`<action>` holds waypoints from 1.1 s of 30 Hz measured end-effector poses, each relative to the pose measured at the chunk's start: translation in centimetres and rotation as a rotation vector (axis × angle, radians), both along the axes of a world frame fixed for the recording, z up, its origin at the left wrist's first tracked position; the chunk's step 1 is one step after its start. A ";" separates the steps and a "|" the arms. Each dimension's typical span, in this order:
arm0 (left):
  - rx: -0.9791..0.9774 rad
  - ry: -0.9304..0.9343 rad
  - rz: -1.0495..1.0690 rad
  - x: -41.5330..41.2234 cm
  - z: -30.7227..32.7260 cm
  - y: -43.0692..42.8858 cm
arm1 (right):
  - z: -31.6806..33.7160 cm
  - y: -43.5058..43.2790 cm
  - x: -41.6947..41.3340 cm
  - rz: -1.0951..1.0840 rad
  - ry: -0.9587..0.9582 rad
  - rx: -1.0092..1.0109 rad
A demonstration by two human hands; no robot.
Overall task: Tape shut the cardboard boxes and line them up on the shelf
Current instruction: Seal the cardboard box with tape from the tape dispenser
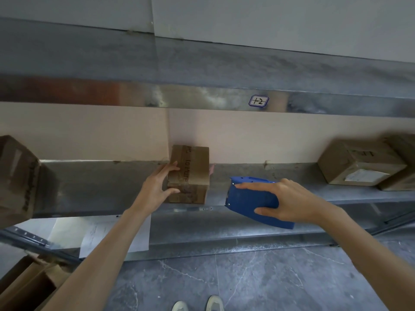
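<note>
On shelf (101, 182): box (189, 173) long axis front-to-back | left hand (157, 185) grasps it | right hand (289, 203) grips tape dispenser (251, 198), nose leftward

The small box (189, 173) is plain brown cardboard, flaps down, with a strip of tape and dark writing running over its top and down its front. It sits upright on the grey metal shelf (101, 187) near the front edge, my left hand (157, 187) gripping its left side. The blue tape dispenser (251, 198) is in my right hand (292, 203), just right of that box. A bigger box (18, 176) sits far left, and more boxes (357, 163) far right, blurred
</note>
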State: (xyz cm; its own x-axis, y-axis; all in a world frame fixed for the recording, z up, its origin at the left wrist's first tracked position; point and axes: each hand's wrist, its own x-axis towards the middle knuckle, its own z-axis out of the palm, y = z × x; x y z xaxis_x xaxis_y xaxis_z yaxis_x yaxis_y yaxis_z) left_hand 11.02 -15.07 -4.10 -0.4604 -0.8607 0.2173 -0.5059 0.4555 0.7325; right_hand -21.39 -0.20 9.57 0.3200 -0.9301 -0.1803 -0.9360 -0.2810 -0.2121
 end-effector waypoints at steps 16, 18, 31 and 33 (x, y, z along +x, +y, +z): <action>0.010 0.022 0.006 0.0 0.1 0.2 | -5.8 -3.6 1.5 -0.141 0.077 -0.102; 0.014 0.023 0.004 0.0 0.1 0.2 | -6.7 -4.1 2.6 -0.171 0.091 -0.141; -0.004 0.031 0.053 -0.4 -0.3 0.5 | -11.4 -8.1 3.9 -0.379 -0.012 -0.118; 0.001 0.025 0.090 -0.6 -0.5 0.7 | -11.9 -9.0 2.7 -0.461 -0.066 -0.058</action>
